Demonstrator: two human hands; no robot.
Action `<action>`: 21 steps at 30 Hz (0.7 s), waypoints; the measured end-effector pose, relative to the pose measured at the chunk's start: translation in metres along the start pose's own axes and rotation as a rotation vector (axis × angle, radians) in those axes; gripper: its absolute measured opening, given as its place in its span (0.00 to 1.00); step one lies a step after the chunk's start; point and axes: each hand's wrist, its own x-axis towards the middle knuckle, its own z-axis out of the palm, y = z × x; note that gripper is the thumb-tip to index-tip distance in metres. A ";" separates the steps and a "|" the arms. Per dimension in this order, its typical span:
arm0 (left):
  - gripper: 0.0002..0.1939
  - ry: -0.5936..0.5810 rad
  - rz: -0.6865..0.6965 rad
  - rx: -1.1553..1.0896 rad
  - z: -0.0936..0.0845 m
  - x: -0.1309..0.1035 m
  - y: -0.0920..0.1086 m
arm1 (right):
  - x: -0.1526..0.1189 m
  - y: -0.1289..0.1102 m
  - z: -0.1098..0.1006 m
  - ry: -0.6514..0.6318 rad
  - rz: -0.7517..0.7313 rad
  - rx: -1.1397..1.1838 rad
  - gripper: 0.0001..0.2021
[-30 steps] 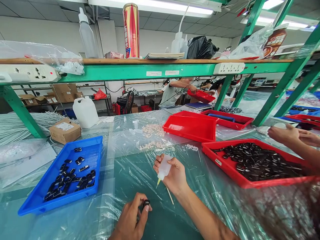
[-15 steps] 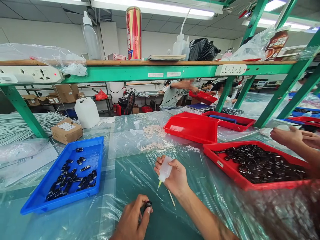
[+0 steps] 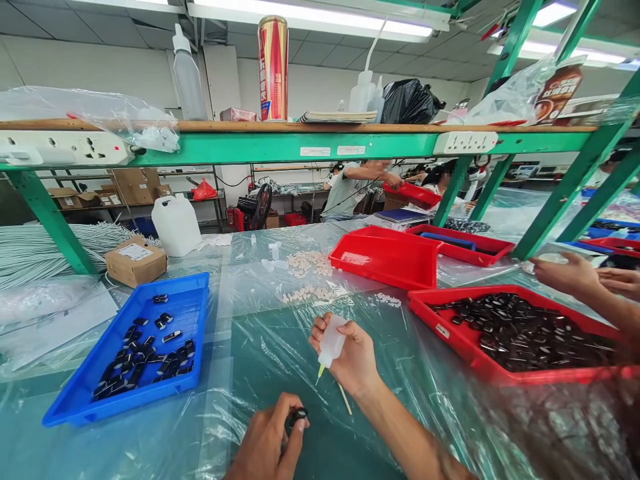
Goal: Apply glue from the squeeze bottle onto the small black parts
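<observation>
Between the thumb and fingers of my left hand is a small black glossy part, low at the front of the table. My right hand is wrapped round a translucent squeeze bottle, tilted so its thin yellow-green needle tip points down. The tip is above and to the right of the black part, apart from it. A thin pale stick shows beneath my right hand; its upper end is hidden. Small pale pieces lie in loose piles beyond my hands.
A blue tray with several black parts stands left. At right a red tray holds many black parts; a co-worker's hands are behind it. Another red tray sits farther back. A green shelf beam crosses above.
The view has shifted slightly. Both my hands keep nearly the same pose, still holding the bottle and the black part. The co-worker's hands at right have moved a little.
</observation>
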 end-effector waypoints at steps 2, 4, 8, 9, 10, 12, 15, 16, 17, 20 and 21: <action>0.04 0.008 0.040 0.028 -0.002 0.001 0.003 | 0.000 0.001 0.000 -0.034 -0.016 0.020 0.24; 0.04 0.007 0.061 0.052 -0.003 0.002 0.006 | -0.001 0.001 -0.001 -0.060 -0.028 0.049 0.21; 0.03 -0.015 0.041 0.066 -0.002 0.001 0.005 | -0.001 -0.001 0.000 -0.084 -0.027 0.120 0.18; 0.03 -0.018 0.040 0.068 -0.001 0.001 0.005 | -0.001 -0.002 0.000 -0.081 -0.019 0.139 0.17; 0.03 -0.019 0.040 0.068 0.000 0.000 0.004 | -0.001 -0.002 0.001 -0.075 -0.008 0.156 0.17; 0.03 -0.007 0.050 0.074 0.002 -0.001 0.001 | -0.001 -0.002 0.003 -0.066 0.013 0.190 0.17; 0.05 0.008 0.061 0.058 0.003 -0.002 -0.001 | -0.001 -0.001 0.003 -0.054 0.036 0.232 0.16; 0.06 0.012 0.067 0.054 0.003 -0.003 -0.001 | -0.001 -0.001 0.003 -0.049 0.039 0.243 0.16; 0.06 0.013 0.069 0.053 0.003 -0.003 -0.001 | -0.001 -0.001 0.002 -0.041 0.041 0.254 0.15; 0.07 0.001 0.060 0.045 0.001 -0.002 0.000 | -0.002 0.000 0.000 -0.040 0.027 0.268 0.15; 0.07 0.001 0.058 0.043 0.001 -0.001 0.001 | -0.002 0.000 0.000 -0.051 0.019 0.265 0.15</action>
